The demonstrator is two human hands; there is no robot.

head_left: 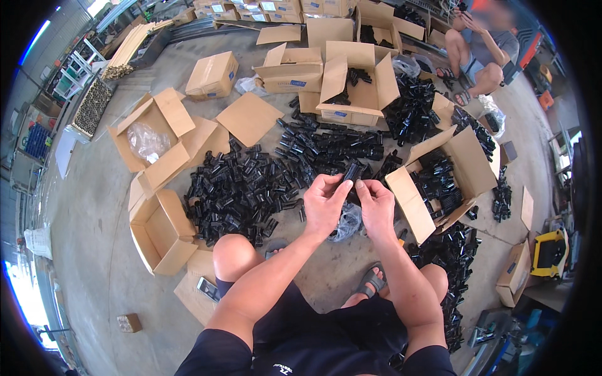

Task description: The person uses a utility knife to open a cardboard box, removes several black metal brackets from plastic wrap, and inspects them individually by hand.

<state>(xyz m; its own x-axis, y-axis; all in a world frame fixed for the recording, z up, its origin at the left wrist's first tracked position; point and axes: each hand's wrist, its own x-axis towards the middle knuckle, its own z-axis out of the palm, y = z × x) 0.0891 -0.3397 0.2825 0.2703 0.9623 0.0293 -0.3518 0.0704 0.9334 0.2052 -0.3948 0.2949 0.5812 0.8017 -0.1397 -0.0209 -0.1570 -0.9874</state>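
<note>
Between my two hands, above the floor in front of my knees, is a short black plastic tube-like part (353, 172). My left hand (325, 202) pinches it from the left, thumb against its lower end. From the right, my right hand (376, 203) closes thumb and fingers on the same part. The fingers hide some of it, so its exact kind cannot be told. Beyond and to the left spreads a large heap of similar black parts (235, 188). Longer black pieces (332, 141) lie behind my hands. Below them is a crumpled clear plastic bag (348, 224).
An open carton (454, 182) of black parts stands at right; another carton (354, 116) is beyond. Two open cartons (160, 241) sit left. More black parts (448, 269) lie by my right leg. A phone (208, 289) rests on cardboard. Another person (483, 53) sits far right.
</note>
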